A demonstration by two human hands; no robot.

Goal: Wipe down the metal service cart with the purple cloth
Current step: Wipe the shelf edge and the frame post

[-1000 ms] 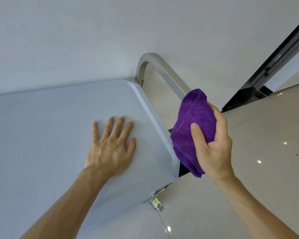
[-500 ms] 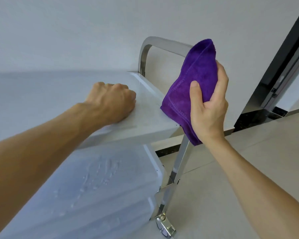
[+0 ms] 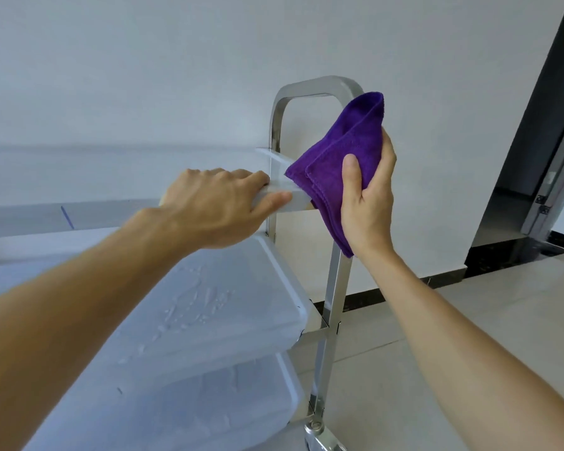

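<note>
At cart corner: R hand grips purple cloth; L hand clasps shelf edge.

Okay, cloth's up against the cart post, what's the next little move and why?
Probably slide the purple cloth down the upright post. The right hand holds it at top-shelf height, bare metal shows below, and the left hand grips the top shelf edge, steadying the cart.

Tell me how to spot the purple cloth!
Find the shiny metal cart against the white wall. At its upright post, beside the top shelf, the right hand grips the purple cloth. It is the only soft, brightly coloured thing there.
</note>
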